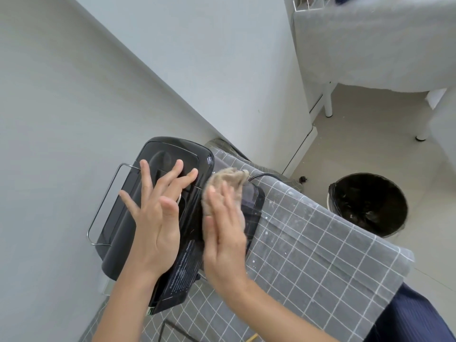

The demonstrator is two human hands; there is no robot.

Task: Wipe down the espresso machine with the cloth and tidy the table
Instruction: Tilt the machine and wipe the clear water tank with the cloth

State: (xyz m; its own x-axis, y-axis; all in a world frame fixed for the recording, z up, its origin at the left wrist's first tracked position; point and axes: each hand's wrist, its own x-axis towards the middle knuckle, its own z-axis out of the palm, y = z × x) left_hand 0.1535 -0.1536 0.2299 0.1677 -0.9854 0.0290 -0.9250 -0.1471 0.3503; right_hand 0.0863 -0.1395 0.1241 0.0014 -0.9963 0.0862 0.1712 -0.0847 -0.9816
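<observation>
The black glossy espresso machine (162,159) stands on the table against the wall, seen from above, with a chrome wire rail along its left side. My left hand (158,218) lies flat on its top with the fingers spread. My right hand (225,233) presses a beige fuzzy cloth (227,180) against the machine's right side; the palm covers most of the cloth. The table (320,262) wears a grey cloth with a white grid.
A black power cord (265,175) runs from the machine over the table's far edge. A bin lined with a black bag (367,203) stands on the floor to the right. A second covered table (370,45) stands beyond. The wall is close on the left.
</observation>
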